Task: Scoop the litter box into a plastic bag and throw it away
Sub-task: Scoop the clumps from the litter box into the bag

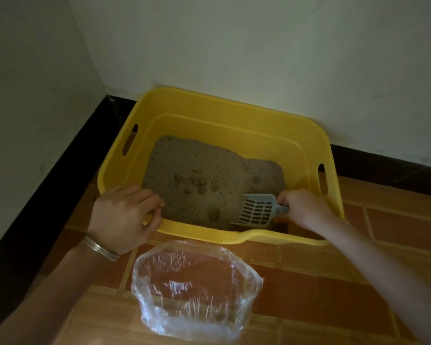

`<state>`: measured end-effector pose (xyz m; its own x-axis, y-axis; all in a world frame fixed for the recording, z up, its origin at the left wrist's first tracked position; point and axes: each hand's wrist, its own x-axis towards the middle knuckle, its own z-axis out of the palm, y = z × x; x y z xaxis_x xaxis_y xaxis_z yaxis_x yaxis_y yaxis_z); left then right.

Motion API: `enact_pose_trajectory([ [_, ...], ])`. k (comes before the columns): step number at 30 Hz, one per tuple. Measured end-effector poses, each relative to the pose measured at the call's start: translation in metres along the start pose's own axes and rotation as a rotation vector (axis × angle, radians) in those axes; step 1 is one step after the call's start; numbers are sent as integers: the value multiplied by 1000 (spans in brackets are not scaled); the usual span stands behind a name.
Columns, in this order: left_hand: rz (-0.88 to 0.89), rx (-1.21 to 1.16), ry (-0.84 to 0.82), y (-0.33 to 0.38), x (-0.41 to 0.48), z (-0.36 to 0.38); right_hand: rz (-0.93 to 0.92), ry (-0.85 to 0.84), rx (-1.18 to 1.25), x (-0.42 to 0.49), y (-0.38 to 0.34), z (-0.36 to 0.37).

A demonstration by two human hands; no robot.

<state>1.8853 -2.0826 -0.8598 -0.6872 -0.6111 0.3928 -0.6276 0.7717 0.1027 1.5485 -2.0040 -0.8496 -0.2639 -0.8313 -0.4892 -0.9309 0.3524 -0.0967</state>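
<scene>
Litter box on tiled floor, in white-walled corner.

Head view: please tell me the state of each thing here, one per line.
Litter box: upright, partly filled with clumped litter.
Scoop: held, resting on the litter, empty.
Plastic bag: open, on the floor.
Left hand: gripping the box rim.
Right hand: closed on the scoop handle.

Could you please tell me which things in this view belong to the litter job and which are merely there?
Part of the job:
yellow litter box
litter with clumps
grey scoop, held by the right hand
clear plastic bag
left hand on the box rim

Merely there:
tiled floor
white wall
bangle
</scene>
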Motion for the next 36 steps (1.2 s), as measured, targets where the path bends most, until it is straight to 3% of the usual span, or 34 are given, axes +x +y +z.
enact_pose_trajectory([
  [8, 33, -19, 37, -4, 1, 3, -47, 7, 79, 7, 0, -7],
  [19, 8, -19, -38, -14, 5, -1, -118, 11, -73, 11, -2, -21],
  [27, -30, -46, 24, -11, 3, 4, -223, -44, 46, 40, -26, -6],
  [36, -37, -69, 21, -11, 3, 4, -309, -111, 375, 66, -65, 25],
])
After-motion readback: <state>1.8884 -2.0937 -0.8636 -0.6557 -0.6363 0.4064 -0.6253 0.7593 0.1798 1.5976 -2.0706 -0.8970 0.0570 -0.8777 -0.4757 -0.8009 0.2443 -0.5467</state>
